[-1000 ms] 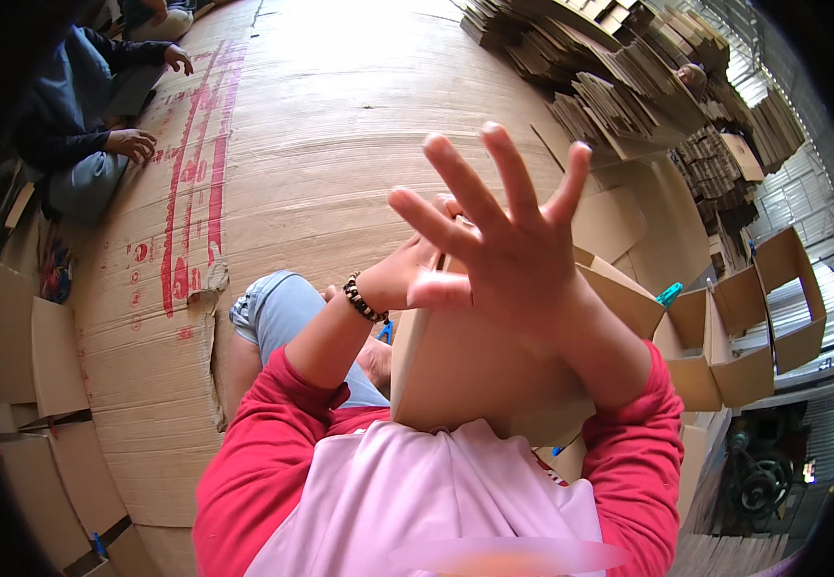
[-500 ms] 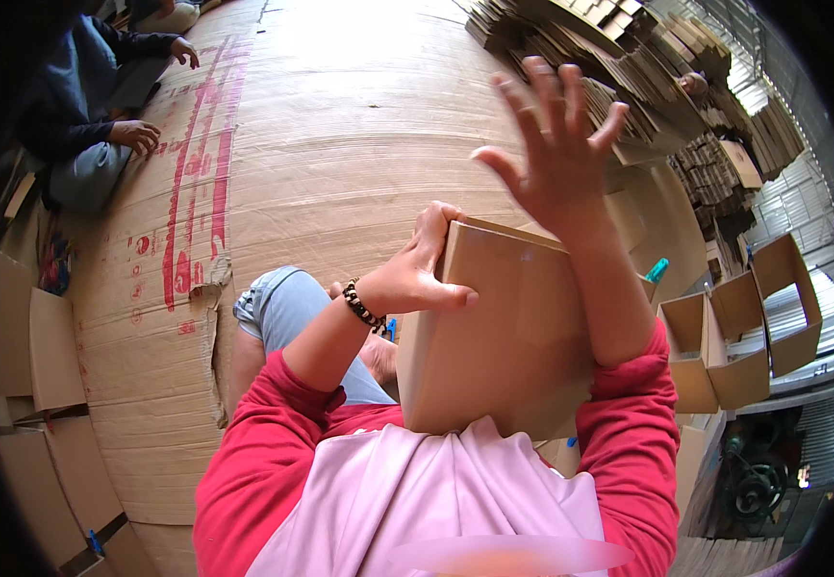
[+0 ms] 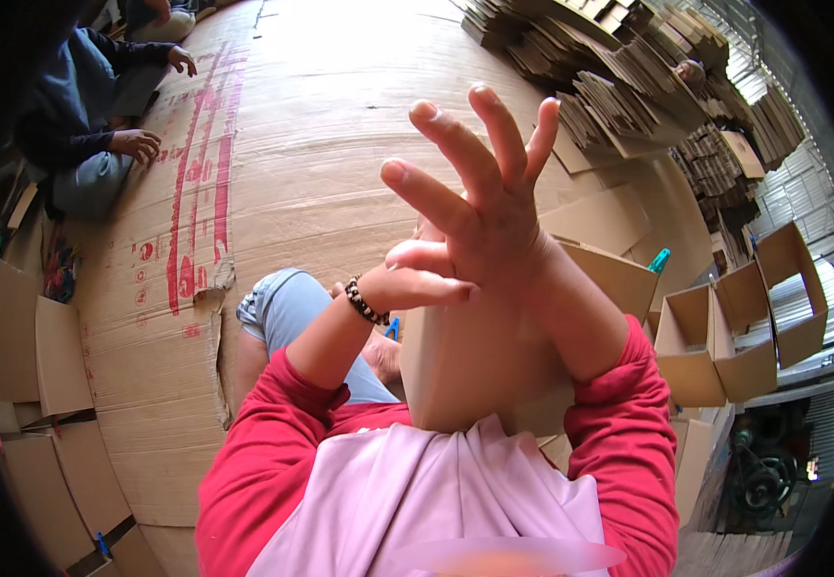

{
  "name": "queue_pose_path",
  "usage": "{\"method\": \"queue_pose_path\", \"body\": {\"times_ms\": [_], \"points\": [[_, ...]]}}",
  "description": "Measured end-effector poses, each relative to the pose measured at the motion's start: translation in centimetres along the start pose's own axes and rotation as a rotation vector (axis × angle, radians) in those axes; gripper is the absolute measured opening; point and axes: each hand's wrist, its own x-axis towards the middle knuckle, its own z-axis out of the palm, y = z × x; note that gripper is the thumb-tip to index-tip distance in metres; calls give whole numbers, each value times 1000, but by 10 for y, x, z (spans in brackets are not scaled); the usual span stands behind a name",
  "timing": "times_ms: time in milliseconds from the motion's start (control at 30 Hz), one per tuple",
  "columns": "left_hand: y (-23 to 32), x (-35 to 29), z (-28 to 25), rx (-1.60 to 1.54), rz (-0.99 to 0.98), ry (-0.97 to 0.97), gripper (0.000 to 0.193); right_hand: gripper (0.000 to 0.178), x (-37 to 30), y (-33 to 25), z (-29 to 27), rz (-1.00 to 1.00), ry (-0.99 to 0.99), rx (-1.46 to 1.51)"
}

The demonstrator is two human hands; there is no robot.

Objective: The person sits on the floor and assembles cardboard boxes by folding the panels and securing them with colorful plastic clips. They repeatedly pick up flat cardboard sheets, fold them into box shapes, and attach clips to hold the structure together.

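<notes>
A brown cardboard box [image 3: 484,365] stands upright against my lap, between my forearms. My left hand [image 3: 412,287], with a beaded bracelet at its wrist, grips the box's upper left edge, the thumb lying along its near face. Over the top of the box my right hand [image 3: 494,207] is raised, its fingers spread and nothing in it. It covers part of my left hand's fingers and the box's top edge. Beside the box's left side, a blue clip [image 3: 393,329] shows near my foot.
Large cardboard sheeting [image 3: 321,183] with red print covers the floor. Stacks of flat cardboard [image 3: 619,106] lie far right. Open boxes [image 3: 691,341] stand at right near a green clip [image 3: 660,261], more boxes [image 3: 56,356] at left. A co-worker [image 3: 80,115] sits far left.
My right hand has swung left and down from the box's right side, now passing in front of my left hand. The left hand keeps its hold on the box.
</notes>
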Motion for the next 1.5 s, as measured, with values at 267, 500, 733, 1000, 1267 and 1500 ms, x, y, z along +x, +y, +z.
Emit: {"method": "queue_pose_path", "body": {"times_ms": [267, 500, 733, 1000, 1267, 1500], "points": [[-7, 13, 0, 434, 251, 146, 83, 62, 11, 70, -24, 18, 21, -357], [-4, 12, 8, 217, 231, 19, 90, 40, 24, 8, -30, -112, 129, -215], [-6, 14, 6, 284, 246, 115, 103, 47, 18, 19, 11, -182, 23, -162], [-8, 2, -7, 344, 279, 150, 80, 57, 2, 92, -100, 38, 146, -115], [-12, 4, -41, 336, 201, 89, 92, 46, -261, 41, -230, 807, 470, -234], [-1, 19, -43, 154, 159, 115, 88, 65, -526, -178, -86, 1929, -757, -810]]}}
